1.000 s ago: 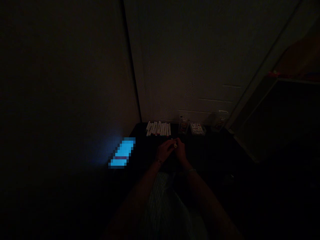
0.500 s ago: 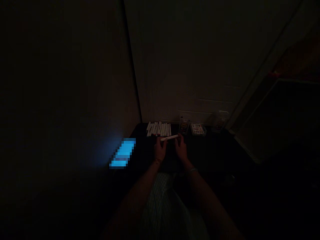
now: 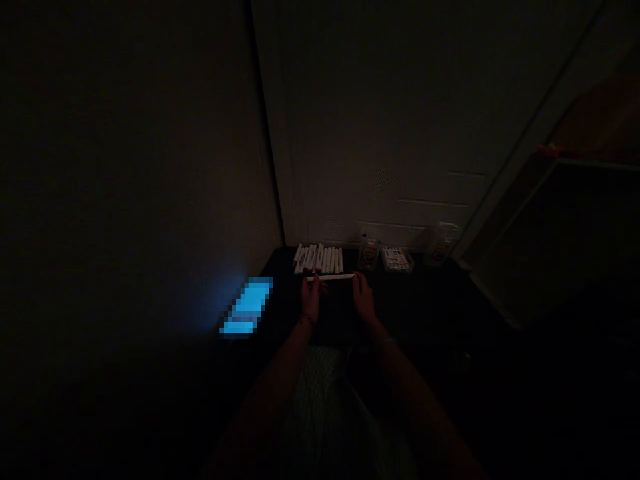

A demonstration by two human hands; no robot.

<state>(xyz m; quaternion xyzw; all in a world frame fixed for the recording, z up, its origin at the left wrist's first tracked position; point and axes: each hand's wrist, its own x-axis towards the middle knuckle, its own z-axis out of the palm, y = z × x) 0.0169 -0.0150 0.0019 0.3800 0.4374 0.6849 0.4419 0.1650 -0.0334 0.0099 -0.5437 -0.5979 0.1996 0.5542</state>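
Note:
In the dim light, a white marker lies nearly level between my two hands. My left hand is closed in a pinch round its left part, while my right hand grips its right end with the fingertips. I cannot tell whether the cap is on or pulled apart from the barrel. Just beyond the held marker, a row of several white markers rests side by side on the dark table, some showing dark or reddish ends.
Right of the row stands a clear case. Beside it lies a flat clear box of white markers, with another clear case farther right. A glowing blue, pixelated screen is at the left. A pale wall backs the table.
My left hand has moved left, away from my right hand, which stays nearly in place. The white length between them now looks longer and more level.

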